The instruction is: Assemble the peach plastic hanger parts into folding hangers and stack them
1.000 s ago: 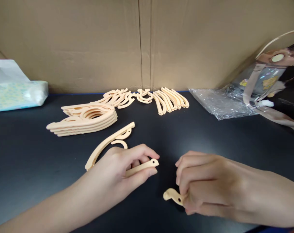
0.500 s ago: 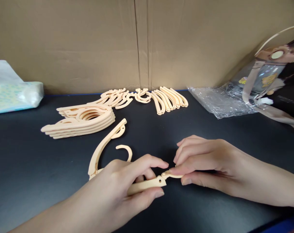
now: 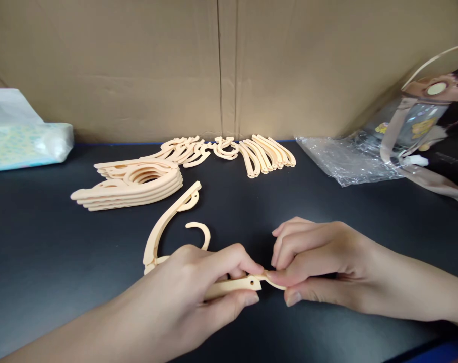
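Observation:
My left hand (image 3: 198, 295) grips a flat cream plastic arm (image 3: 232, 286) with a small hole near its end. Pinched in my right hand (image 3: 323, 267) is a small curved cream piece (image 3: 276, 285), which meets the end of that arm; my left index fingertip rests at the joint and partly hides it. Beyond my left hand lie a cream hook (image 3: 204, 232) and a long curved cream arm (image 3: 162, 227) with a small loop at its far end. How these connect under my hand is hidden.
On the dark table (image 3: 111, 272), a stack of cream folded hangers (image 3: 138, 189) lies left, with loose hooked pieces (image 3: 226, 148) and curved arms (image 3: 268, 156) behind. A tissue pack (image 3: 28, 143) is far left; plastic wrap (image 3: 345, 161) and a clear bottle (image 3: 413, 121) are right.
My left index finger has come down onto the joint. The small curved piece in my right hand has tilted, its right end lower. The whole view has shifted slightly.

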Motion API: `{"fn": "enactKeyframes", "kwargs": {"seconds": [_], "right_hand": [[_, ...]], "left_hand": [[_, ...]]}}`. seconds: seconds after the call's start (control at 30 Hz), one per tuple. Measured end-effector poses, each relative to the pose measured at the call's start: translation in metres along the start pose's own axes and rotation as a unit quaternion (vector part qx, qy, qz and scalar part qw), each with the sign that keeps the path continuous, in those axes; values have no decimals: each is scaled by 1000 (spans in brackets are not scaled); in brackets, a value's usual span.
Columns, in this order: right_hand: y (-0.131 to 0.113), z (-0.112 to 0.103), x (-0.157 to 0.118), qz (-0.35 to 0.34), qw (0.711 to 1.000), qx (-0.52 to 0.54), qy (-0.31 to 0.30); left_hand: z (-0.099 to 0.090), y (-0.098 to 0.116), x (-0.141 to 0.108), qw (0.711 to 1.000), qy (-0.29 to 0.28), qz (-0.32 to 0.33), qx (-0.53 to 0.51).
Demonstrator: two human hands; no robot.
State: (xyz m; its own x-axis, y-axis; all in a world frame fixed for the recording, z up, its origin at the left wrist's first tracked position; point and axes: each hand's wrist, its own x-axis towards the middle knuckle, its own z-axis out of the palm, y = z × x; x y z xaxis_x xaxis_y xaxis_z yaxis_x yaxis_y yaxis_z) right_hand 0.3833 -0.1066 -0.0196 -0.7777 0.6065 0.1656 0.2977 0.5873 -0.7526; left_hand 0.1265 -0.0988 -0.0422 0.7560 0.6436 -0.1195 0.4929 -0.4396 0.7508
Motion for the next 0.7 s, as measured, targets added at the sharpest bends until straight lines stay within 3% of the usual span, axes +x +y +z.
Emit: {"fn": "enactKeyframes", "kwargs": {"seconds": [0.2,0.37,0.47,0.7], "right_hand": [[-2,1,-1,-35,994,-94,-37],[1,5,-8,-85,974,-208,5],[-4,8,-9,-64,966,-249,12],[-15,9,-8,-66,953,-295,5]], "left_hand": [[-1,4,2,1000,-14,-19,-4],[3,7,9,996,26,-29,-86],[3,8,11,993,32,-32,-112],[4,8,8,997,51,13,-48]]}}
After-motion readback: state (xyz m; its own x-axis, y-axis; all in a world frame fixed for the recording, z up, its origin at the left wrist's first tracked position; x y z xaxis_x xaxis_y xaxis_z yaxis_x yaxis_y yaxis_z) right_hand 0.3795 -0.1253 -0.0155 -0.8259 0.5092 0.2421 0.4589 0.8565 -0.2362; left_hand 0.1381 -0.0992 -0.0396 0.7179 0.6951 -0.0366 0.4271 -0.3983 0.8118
